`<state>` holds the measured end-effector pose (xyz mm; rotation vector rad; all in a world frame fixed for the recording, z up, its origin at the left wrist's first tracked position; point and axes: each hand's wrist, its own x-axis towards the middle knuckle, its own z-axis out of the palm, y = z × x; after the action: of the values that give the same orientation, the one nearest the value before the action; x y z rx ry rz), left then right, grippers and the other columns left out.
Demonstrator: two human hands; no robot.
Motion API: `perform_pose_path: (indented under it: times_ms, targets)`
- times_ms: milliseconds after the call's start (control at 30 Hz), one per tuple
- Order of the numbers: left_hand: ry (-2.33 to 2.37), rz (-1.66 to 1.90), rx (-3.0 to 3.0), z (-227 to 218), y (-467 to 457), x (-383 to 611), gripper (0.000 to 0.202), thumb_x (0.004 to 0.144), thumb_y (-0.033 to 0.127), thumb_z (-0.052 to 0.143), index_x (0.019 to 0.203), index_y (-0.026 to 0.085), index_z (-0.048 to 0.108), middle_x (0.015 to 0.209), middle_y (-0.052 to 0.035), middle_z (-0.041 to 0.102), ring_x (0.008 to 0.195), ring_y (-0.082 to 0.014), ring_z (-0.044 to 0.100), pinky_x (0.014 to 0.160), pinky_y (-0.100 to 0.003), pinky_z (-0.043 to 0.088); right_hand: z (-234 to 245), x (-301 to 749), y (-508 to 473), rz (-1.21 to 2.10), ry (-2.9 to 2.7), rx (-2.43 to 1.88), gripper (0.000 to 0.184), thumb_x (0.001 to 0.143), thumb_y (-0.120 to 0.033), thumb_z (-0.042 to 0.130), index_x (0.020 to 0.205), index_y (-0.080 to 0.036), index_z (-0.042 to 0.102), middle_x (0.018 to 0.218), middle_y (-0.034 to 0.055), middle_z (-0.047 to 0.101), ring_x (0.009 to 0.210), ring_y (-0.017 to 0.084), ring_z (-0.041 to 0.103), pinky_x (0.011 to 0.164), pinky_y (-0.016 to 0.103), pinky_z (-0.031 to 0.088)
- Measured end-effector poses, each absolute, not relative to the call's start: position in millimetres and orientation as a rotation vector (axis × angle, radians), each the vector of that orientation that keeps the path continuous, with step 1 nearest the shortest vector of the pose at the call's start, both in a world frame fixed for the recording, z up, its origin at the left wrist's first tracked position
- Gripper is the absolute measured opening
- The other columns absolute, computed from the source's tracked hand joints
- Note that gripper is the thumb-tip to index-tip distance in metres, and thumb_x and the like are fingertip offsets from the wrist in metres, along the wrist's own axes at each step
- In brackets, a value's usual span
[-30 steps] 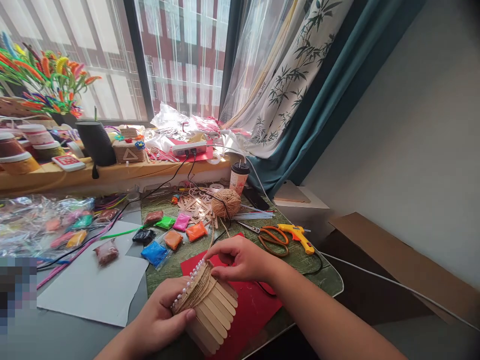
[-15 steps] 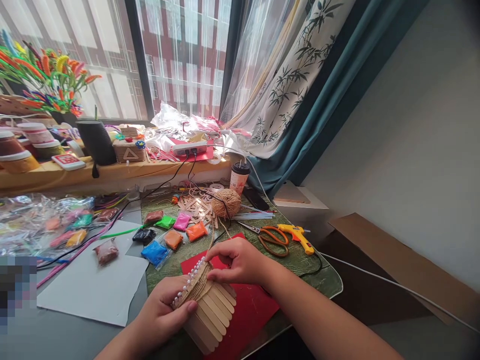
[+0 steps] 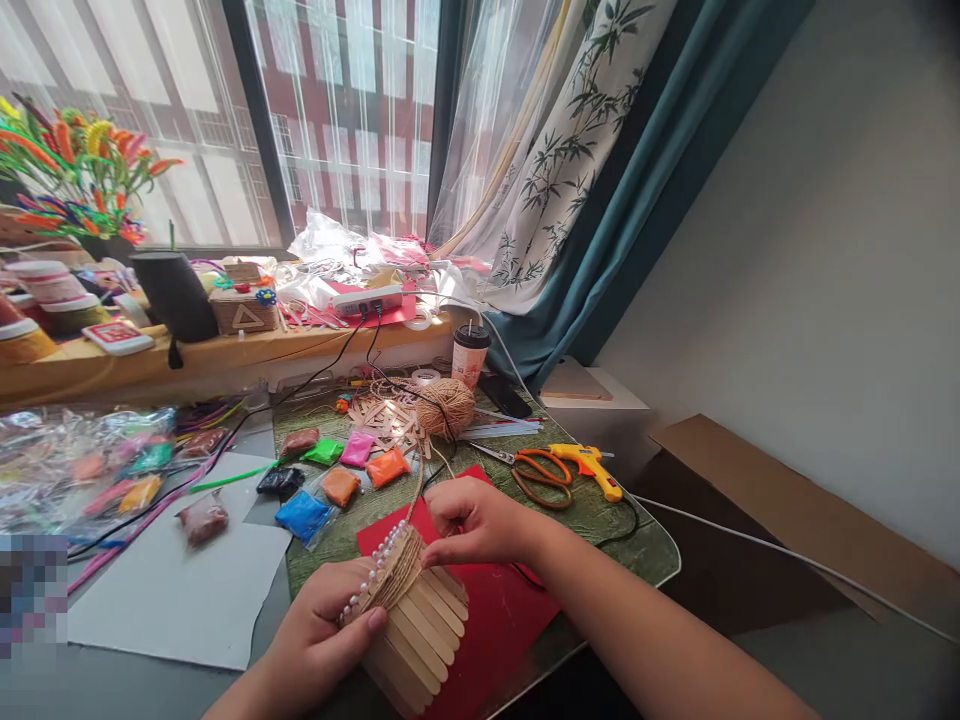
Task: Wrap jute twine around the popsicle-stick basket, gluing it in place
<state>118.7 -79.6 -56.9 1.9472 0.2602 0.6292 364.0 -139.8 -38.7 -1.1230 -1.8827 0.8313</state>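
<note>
Head camera view, looking down at a cluttered craft table (image 3: 637,545) beside a window. Low in the middle of the frame, the person's left hand (image 3: 319,630) is curled around a craft-stick holder (image 3: 420,630), a small form made of flat wooden sticks set side by side. The thumb presses against its near side. The holder tilts above a red sheet (image 3: 510,610) at the table's near edge. A band of jute twine (image 3: 396,578) is wound around its upper part, with a row of pearl beads (image 3: 371,575) along the rim. The right hand (image 3: 480,522) rests just behind the holder, its fingertips pinched together on the twine at the top of the band. A strand runs back from there to a twine ball (image 3: 448,407) farther up the table. Orange-handled scissors (image 3: 540,475) and a yellow glue gun (image 3: 592,465) lie to the right. Coloured clay packets (image 3: 304,512) lie to the left, near a white paper sheet (image 3: 172,590).
</note>
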Motion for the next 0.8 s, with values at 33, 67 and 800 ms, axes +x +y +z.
perform_pose_path:
  times_ms: [33,67,800]
  targets:
    - [0.254,0.624,1.950,-56.9,-80.0,118.6,0.052,0.096,0.057,0.053,0.061,0.020,0.066,0.054,-0.0028,0.060,0.057,-0.0202,0.059,0.064,-0.030,0.053,-37.8,364.8,-140.0,0.824,-1.870,-1.123,0.065,0.076,-0.076,0.069,0.055,-0.021,0.041,0.060,-0.0059,0.040,0.058,0.011,0.036,0.056,0.026,0.028]
    - [0.251,0.619,1.952,-57.5,-80.5,118.5,0.052,0.096,0.057,0.052,0.062,0.020,0.067,0.055,-0.0029,0.061,0.057,-0.0203,0.059,0.064,-0.030,0.053,-37.3,365.5,-140.0,0.811,-1.863,-1.129,0.065,0.074,-0.076,0.070,0.055,-0.021,0.041,0.060,-0.0061,0.040,0.058,0.011,0.035,0.056,0.026,0.028]
    - [0.284,0.739,2.021,-59.6,-79.1,114.8,0.040,0.092,0.052,0.063,0.070,0.022,0.076,0.059,-0.0045,0.069,0.060,-0.0228,0.064,0.063,-0.030,0.056,-58.1,348.0,-132.0,1.038,-1.442,-1.283,0.070,0.059,-0.076,0.081,0.052,-0.020,0.041,0.056,-0.0076,0.037,0.058,0.010,0.031,0.054,0.024,0.025]
